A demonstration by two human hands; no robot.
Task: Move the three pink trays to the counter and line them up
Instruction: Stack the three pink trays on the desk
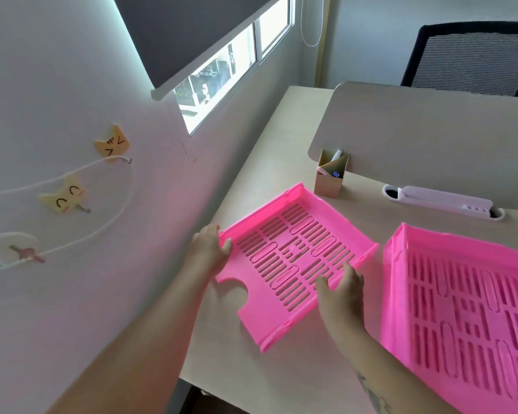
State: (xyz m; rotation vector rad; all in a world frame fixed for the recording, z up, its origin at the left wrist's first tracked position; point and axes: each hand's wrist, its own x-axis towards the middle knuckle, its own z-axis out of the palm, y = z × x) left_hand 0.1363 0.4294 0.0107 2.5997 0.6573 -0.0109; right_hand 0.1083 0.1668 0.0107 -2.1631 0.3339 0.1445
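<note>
Both my hands, left hand (211, 249) and right hand (341, 289), grip the slotted pink plastic tray (293, 264) at frame centre. A second pink tray (467, 318) lies lower right on the pale counter (251, 377). I judge the third remains.

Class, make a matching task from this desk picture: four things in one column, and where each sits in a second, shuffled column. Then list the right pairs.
Things:
1. slotted pink plastic tray
2. second pink plastic tray
3. small cardboard pen holder
4. black mesh office chair

Places:
A. behind the desk divider
B. held between both hands
C. at the right edge of view
D. beside the divider's near corner

Pairs: 1-B, 2-C, 3-D, 4-A
</note>
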